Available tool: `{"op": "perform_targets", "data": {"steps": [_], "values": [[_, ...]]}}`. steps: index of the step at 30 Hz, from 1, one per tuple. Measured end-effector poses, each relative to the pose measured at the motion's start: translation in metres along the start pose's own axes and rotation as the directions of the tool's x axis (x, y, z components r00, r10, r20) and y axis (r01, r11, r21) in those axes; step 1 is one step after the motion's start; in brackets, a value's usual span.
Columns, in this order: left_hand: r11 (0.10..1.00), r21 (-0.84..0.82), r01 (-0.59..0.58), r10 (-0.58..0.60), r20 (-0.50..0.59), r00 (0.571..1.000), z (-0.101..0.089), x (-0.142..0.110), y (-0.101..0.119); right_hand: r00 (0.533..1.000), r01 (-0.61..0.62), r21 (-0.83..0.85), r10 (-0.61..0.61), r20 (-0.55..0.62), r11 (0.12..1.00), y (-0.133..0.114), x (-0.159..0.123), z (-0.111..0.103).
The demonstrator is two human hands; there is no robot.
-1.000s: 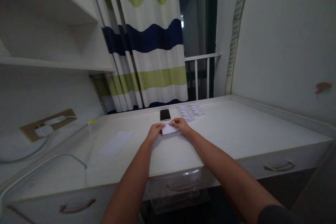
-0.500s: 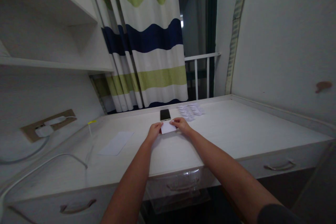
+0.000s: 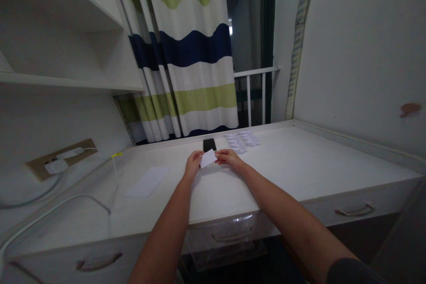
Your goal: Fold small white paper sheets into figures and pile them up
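Note:
A small white piece of paper [image 3: 208, 158] is pinched between both hands, tilted and lifted a little above the white desk [image 3: 299, 164]. My left hand [image 3: 193, 164] grips its left edge with closed fingers. My right hand [image 3: 227, 158] pinches its right edge. A dark phone [image 3: 209, 143] lies flat just behind the paper, partly hidden by it. A heap of small folded white papers [image 3: 240, 140] lies to the right of the phone.
A flat white sheet [image 3: 147, 181] lies on the desk to the left. White cables [image 3: 53, 206] run from a wall socket [image 3: 61, 158] along the left side. Shelves stand at the left, a striped curtain [image 3: 186, 49] behind the desk. Drawers with handles [image 3: 354, 211] line the front.
The paper was pressed low on the desk between both hands; it is now raised slightly and tilted, covering part of the phone. The arms have barely moved.

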State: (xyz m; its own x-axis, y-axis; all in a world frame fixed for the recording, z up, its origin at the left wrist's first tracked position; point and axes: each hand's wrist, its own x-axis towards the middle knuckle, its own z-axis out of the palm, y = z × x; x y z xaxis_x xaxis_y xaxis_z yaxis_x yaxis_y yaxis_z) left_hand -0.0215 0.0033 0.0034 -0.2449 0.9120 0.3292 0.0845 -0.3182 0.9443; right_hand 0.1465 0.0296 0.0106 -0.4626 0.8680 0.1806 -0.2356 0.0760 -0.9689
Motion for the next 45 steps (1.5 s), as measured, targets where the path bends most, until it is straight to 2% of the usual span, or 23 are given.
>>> {"op": "perform_targets", "data": {"steps": [2,8,10,14,18,28,32,35,41,45], "values": [[0.999,0.038,-0.019,0.018,0.026,0.999,0.001,-0.001,0.0,1.0,-0.017,0.01,0.017,-0.003,1.0,0.001,0.001,0.0],[0.992,0.12,-0.024,0.0,0.198,0.98,0.005,-0.006,0.003,1.0,-0.024,0.042,0.024,-0.003,0.999,0.004,0.003,-0.002],[0.997,0.083,-0.005,-0.015,0.233,0.972,0.007,-0.01,0.007,1.0,-0.015,0.047,0.014,0.022,0.999,0.003,0.001,-0.002],[0.994,-0.022,0.106,-0.094,0.307,0.947,0.01,-0.017,0.013,0.996,-0.011,0.06,0.006,0.086,0.998,0.0,-0.003,-0.001],[0.992,-0.053,0.114,-0.089,0.343,0.935,0.011,-0.019,0.013,0.993,-0.022,0.066,0.014,0.119,0.998,0.0,-0.004,0.0],[0.99,-0.015,0.137,-0.124,0.335,0.934,0.01,-0.019,0.011,0.995,-0.044,0.056,0.039,0.089,0.997,0.003,-0.001,-0.001],[0.971,-0.098,0.218,-0.171,0.353,0.92,0.011,-0.017,0.01,0.997,-0.024,0.061,0.019,0.072,0.998,0.003,0.0,-0.001],[0.956,-0.155,0.248,-0.191,0.31,0.931,0.012,-0.014,0.008,0.999,-0.011,0.055,0.009,0.032,0.998,0.002,0.001,-0.001],[0.979,-0.078,0.188,-0.175,0.155,0.972,0.009,-0.009,-0.003,1.0,-0.016,0.066,0.016,0.003,0.998,0.0,0.0,-0.001],[0.991,-0.002,0.132,-0.13,0.181,0.975,0.005,-0.01,-0.002,1.0,-0.023,0.053,0.024,-0.018,0.998,0.0,0.0,-0.001]]}}
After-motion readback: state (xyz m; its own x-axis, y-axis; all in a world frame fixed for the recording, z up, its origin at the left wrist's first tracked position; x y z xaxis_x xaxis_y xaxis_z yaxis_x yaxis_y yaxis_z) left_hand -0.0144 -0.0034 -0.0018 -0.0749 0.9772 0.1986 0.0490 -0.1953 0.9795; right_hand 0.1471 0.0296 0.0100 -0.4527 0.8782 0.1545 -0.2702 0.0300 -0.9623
